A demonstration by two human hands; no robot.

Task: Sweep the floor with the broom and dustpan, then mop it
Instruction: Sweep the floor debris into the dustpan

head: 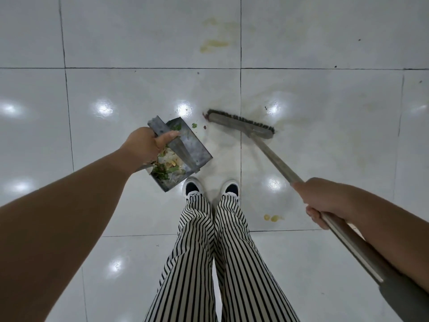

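Note:
My left hand (145, 145) grips the handle of a grey metal dustpan (195, 151), lifted off the floor and tilted, with green and pale food scraps (167, 169) lying inside it. My right hand (322, 201) is closed around the long grey handle of a broom (274, 156). The broom's dark-bristled head (241, 123) rests on the white tiled floor (139, 94), to the right of the dustpan. A small green scrap (194, 125) and a dark crumb (204, 127) lie on the floor between the pan and the broom head.
My striped trousers and two white shoes (192, 188) stand just below the dustpan. Yellowish stains mark the tiles ahead (214, 44) and near my right foot (272, 218). A few dark specks dot the tiles at the far right (359, 39).

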